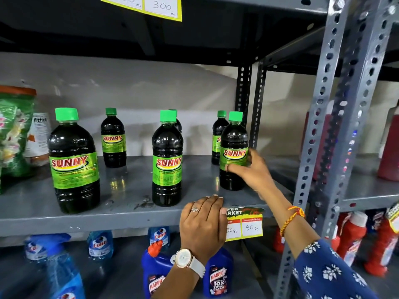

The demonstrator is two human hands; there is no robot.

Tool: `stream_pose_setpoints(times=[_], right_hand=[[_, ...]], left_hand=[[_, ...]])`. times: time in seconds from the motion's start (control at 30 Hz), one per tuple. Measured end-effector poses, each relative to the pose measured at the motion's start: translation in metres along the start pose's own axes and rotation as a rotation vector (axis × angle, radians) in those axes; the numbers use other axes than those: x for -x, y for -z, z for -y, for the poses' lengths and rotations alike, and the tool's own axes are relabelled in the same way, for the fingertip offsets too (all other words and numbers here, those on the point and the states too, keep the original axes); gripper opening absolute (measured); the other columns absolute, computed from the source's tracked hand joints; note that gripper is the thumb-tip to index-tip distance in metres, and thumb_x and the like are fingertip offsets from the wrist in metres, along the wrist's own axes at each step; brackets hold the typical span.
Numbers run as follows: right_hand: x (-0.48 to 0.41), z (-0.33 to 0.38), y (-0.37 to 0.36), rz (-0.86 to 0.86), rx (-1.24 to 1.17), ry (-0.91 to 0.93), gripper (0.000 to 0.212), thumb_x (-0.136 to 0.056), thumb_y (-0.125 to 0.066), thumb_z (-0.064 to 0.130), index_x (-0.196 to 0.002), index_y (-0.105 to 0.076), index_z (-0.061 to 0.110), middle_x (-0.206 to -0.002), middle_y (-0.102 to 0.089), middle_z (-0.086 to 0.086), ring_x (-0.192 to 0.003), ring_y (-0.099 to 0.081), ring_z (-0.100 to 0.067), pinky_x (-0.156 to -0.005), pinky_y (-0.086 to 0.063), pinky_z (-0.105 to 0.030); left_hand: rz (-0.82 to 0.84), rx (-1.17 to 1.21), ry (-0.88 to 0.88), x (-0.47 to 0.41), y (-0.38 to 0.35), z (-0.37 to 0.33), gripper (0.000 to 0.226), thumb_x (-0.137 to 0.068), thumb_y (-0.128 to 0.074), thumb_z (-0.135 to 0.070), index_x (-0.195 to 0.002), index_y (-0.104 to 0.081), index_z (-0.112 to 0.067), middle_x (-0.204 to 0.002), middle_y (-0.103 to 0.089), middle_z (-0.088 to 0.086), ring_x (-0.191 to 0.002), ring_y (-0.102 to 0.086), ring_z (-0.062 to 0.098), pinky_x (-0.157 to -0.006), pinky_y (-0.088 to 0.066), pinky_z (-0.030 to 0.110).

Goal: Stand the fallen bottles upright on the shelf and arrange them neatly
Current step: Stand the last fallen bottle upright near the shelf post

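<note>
Several dark Sunny bottles with green caps stand upright on the grey metal shelf [121,214]. A front left bottle [73,160], a front middle bottle [167,160] and a front right bottle [234,152] form the near row. Behind them stand a back left bottle [113,139], a back middle bottle [178,124] mostly hidden, and a back right bottle [217,139]. My right hand [251,169] wraps the front right bottle at its label. My left hand [203,225] rests flat on the shelf's front edge, holding nothing.
A green packet [15,130] and a fitfizz pack [40,137] sit at the shelf's left end. A slotted grey upright [323,134] stands right of my right arm. Blue Colin sprays [100,244] and Harpic bottles [218,275] fill the shelf below. A yellow price tag [248,225] hangs on the edge.
</note>
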State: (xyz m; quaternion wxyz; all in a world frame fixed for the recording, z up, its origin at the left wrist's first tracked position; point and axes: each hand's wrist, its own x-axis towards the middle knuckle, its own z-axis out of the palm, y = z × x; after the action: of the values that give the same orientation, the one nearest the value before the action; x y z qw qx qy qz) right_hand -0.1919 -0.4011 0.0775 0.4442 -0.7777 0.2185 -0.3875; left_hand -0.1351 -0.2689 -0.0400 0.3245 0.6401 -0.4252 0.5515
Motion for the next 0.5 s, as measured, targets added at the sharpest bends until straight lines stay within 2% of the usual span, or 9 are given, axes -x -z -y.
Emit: stream_pose_setpoints(times=[0.07, 0.13, 0.17, 0.2, 0.27, 0.33, 0.4, 0.5], right_hand=[[0.003, 0.002, -0.002, 0.054, 0.013, 0.004, 0.058, -0.062, -0.082, 0.023, -0.111, -0.050, 0.023, -0.117, -0.065, -0.006, -0.108, -0.059, -0.022, -0.098, -0.045, -0.039], [0.006, 0.002, -0.008, 0.002, 0.113, 0.040, 0.077, -0.049, -0.085, 0.042, -0.114, -0.050, 0.020, -0.118, -0.063, -0.005, -0.111, -0.057, -0.021, -0.098, -0.044, -0.037], [0.007, 0.002, -0.010, -0.039, 0.163, 0.062, 0.086, -0.045, -0.086, 0.044, -0.117, -0.048, 0.019, -0.119, -0.061, -0.005, -0.113, -0.055, -0.022, -0.097, -0.044, -0.035], [0.010, 0.003, -0.011, -0.066, 0.174, 0.062, 0.085, -0.046, -0.088, 0.039, -0.117, -0.047, 0.018, -0.119, -0.061, -0.006, -0.111, -0.055, -0.022, -0.094, -0.043, -0.031], [0.014, 0.004, -0.008, -0.077, 0.150, 0.051, 0.061, -0.056, -0.087, 0.024, -0.104, -0.050, 0.021, -0.112, -0.064, -0.006, -0.100, -0.059, -0.019, -0.083, -0.041, -0.025], [0.019, 0.006, -0.006, -0.048, 0.164, 0.065, 0.042, -0.063, -0.083, 0.018, -0.091, -0.053, 0.025, -0.104, -0.068, -0.006, -0.091, -0.060, -0.018, -0.077, -0.040, -0.023], [0.023, 0.008, -0.004, -0.029, 0.170, 0.085, 0.038, -0.067, -0.080, 0.016, -0.098, -0.059, 0.020, -0.104, -0.068, -0.006, -0.087, -0.058, -0.015, -0.075, -0.039, -0.020], [0.029, 0.011, -0.002, -0.022, 0.191, 0.085, 0.047, -0.068, -0.080, 0.019, -0.110, -0.060, 0.015, -0.106, -0.068, -0.005, -0.085, -0.053, -0.011, -0.076, -0.038, -0.019]], left_hand=[[-0.010, -0.004, -0.004, 0.000, -0.001, 0.000, 0.032, -0.092, -0.044, -0.027, -0.096, -0.073, -0.015, -0.098, -0.072, -0.001, -0.091, -0.065, 0.016, -0.083, -0.039, 0.031], [-0.021, -0.008, -0.011, 0.001, -0.002, 0.001, 0.031, -0.092, -0.044, -0.027, -0.095, -0.073, -0.015, -0.097, -0.072, -0.001, -0.091, -0.065, 0.016, -0.083, -0.040, 0.031], [-0.023, -0.011, -0.013, 0.000, -0.002, 0.002, 0.031, -0.092, -0.044, -0.027, -0.095, -0.073, -0.015, -0.098, -0.072, -0.001, -0.091, -0.064, 0.016, -0.083, -0.040, 0.031], [-0.021, -0.014, -0.015, 0.000, -0.002, 0.002, 0.031, -0.092, -0.044, -0.027, -0.095, -0.073, -0.015, -0.098, -0.072, -0.001, -0.091, -0.064, 0.016, -0.083, -0.040, 0.031], [-0.014, -0.015, -0.018, 0.001, -0.002, 0.002, 0.031, -0.093, -0.044, -0.027, -0.096, -0.072, -0.015, -0.098, -0.072, 0.000, -0.091, -0.064, 0.017, -0.083, -0.040, 0.032], [-0.006, -0.009, -0.013, 0.001, -0.002, 0.002, 0.032, -0.093, -0.043, -0.027, -0.096, -0.072, -0.014, -0.098, -0.072, 0.000, -0.091, -0.064, 0.017, -0.083, -0.041, 0.032], [0.004, -0.002, -0.001, 0.001, -0.002, 0.002, 0.032, -0.093, -0.043, -0.027, -0.097, -0.072, -0.014, -0.099, -0.071, 0.000, -0.091, -0.065, 0.018, -0.083, -0.041, 0.033], [0.017, 0.012, 0.014, 0.000, 0.000, 0.000, 0.031, -0.093, -0.044, -0.026, -0.096, -0.072, -0.014, -0.099, -0.071, 0.000, -0.091, -0.064, 0.018, -0.083, -0.041, 0.033]])
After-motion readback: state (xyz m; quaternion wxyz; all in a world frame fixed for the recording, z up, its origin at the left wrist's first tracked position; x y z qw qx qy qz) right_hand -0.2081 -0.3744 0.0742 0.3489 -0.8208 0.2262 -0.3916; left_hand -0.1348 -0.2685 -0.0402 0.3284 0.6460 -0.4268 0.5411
